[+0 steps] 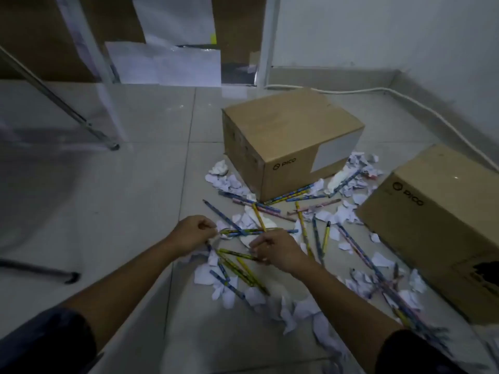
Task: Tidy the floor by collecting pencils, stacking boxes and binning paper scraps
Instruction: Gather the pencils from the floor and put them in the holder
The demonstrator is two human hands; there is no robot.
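While curled, both hands (193, 233) pinch pencils (243, 232)

Dim, bluish, low-contrast indoor light; soft shadows on the tiled floor (140, 184). Wide-angle bending at edges, sleeves and lower corners blurred, grainy throughout.

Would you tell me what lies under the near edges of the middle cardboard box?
Pencils and paper scraps poke out from beneath the middle cardboard box along its near edges. How far they reach under it, or what else lies there, is hidden.

Pencils (272, 230) & scraps (305, 306) betw 2 boxes (289, 136), hands (278, 249) in front
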